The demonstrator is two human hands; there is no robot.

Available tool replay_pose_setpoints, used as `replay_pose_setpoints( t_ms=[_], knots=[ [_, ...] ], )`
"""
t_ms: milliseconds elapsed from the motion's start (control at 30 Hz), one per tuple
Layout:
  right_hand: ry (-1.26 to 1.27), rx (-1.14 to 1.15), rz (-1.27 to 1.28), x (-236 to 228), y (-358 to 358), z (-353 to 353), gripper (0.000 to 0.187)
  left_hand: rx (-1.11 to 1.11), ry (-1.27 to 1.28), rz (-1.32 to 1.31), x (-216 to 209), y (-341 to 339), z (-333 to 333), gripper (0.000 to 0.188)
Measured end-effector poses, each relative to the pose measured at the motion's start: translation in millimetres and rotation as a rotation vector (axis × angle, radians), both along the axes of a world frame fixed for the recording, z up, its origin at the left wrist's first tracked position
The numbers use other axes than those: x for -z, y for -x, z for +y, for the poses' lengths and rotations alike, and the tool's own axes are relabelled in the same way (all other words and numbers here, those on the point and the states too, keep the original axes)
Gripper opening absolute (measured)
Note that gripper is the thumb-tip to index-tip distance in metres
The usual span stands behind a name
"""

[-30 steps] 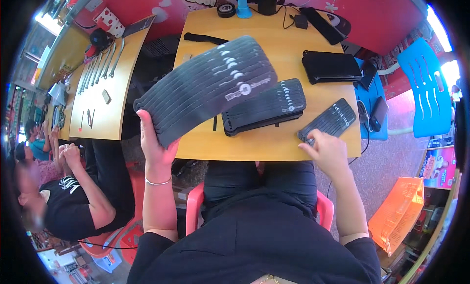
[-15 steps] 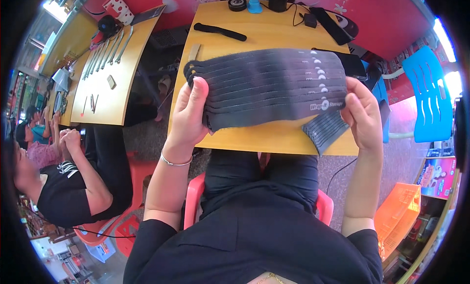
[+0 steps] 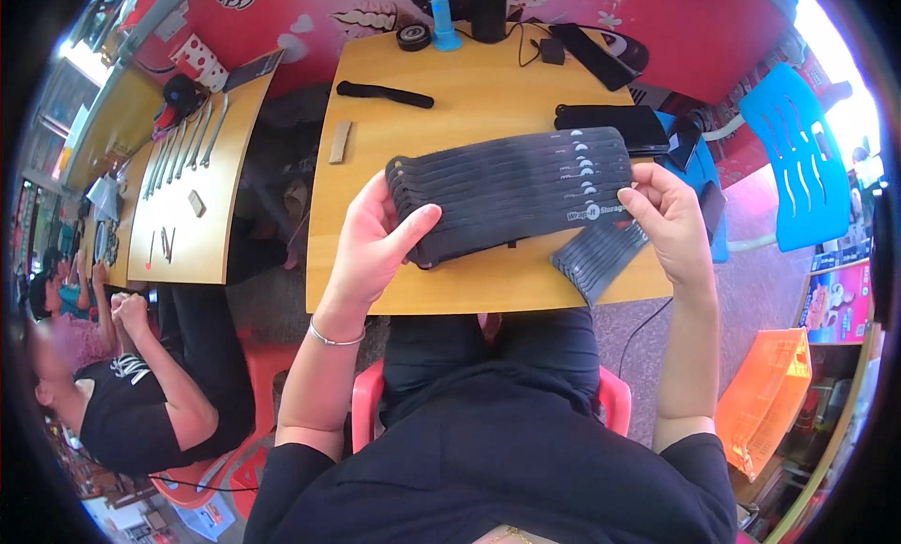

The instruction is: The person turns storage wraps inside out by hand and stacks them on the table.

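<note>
Between my hands stretches a fanned row of black cable straps (image 3: 511, 192) with pale printing toward the right end. My left hand (image 3: 380, 234) is closed on their looped left end, thumb over the front. At the other end my right hand (image 3: 662, 215) pinches the strap edges between thumb and fingers. The straps hang over the wooden table (image 3: 450, 291). Beneath my right hand, another dark bundle of straps (image 3: 599, 260) lies at the table's near edge, partly hidden. One single black strap (image 3: 385, 95) lies toward the far left.
A tan strip (image 3: 341, 141) lies on the left. Along the back stand a tape roll (image 3: 413, 37) and a blue fan (image 3: 443, 14). Black pouches (image 3: 615, 123) sit at right, near a blue chair (image 3: 796, 159). A seated person (image 3: 141, 394) is at the left table (image 3: 211, 234).
My view has shifted, and the straps now sit lower against the table. Both hands still hold them; my left thumb now lies further across the front.
</note>
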State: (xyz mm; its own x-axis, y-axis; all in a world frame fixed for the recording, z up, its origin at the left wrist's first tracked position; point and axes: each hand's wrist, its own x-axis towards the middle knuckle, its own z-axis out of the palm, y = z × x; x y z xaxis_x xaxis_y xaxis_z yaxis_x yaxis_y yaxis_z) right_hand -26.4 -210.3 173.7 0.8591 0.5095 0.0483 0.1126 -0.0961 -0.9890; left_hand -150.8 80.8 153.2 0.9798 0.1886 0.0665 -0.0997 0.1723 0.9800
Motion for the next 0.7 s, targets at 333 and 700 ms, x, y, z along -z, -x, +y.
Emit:
replay_pose_setpoints(
  t_ms=[333,700],
  knots=[
    [-0.25,0.452,-0.093,-20,-30,-60,0.024,-0.053,-1.267,-0.119,31,-56,-31,0.108],
    [-0.597,0.409,-0.067,5,-28,-151,0.029,0.184,-1.61,0.063,72,-78,-50,0.11]
  ],
)
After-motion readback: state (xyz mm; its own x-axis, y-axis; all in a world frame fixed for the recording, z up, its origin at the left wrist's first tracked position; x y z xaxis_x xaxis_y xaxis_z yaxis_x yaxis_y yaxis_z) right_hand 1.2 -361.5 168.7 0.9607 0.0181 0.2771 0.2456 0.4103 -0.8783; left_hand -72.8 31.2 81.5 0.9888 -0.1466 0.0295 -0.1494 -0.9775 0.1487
